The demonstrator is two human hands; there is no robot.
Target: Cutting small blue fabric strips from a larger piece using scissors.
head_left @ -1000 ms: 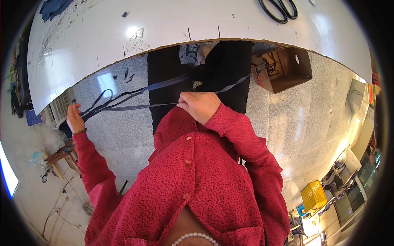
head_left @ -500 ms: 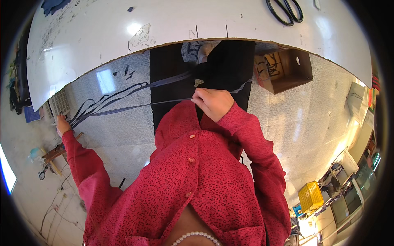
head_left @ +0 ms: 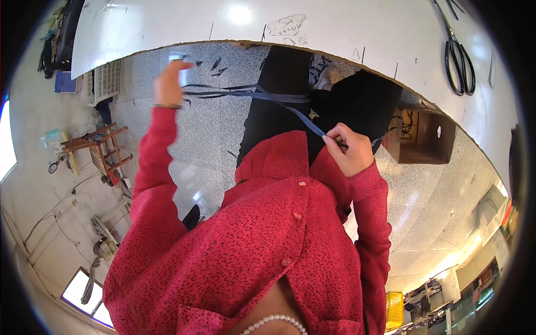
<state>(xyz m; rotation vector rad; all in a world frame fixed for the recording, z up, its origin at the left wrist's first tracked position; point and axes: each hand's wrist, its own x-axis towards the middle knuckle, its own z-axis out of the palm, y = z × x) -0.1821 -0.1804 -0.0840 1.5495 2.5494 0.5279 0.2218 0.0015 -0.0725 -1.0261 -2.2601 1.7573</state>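
Several long, narrow dark blue fabric strips (head_left: 223, 93) stretch sideways across my black-trousered lap, their left ends loose beside my left wrist. My left hand (head_left: 169, 84) is raised at the left, its fingers stretched out and apart, and I see no strip between them. Thumb and fingertips of my right hand (head_left: 350, 148) pinch one blue strip at the right of my lap. That strip runs up and left to the others, and a short grey-blue length shows past the hand's far side.
A white table (head_left: 335, 28) with a rough edge curves ahead, bearing black-handled scissors (head_left: 460, 64). Beneath its right side stands an open cardboard box (head_left: 424, 137). Dark scraps (head_left: 216, 64) lie on the floor. A wooden stool (head_left: 106, 148) and a pale plastic crate (head_left: 106, 81) are at the left.
My left hand has come inward and up, away from the strip ends it was gathered on. My right hand still pinches a strip; the view has turned left.
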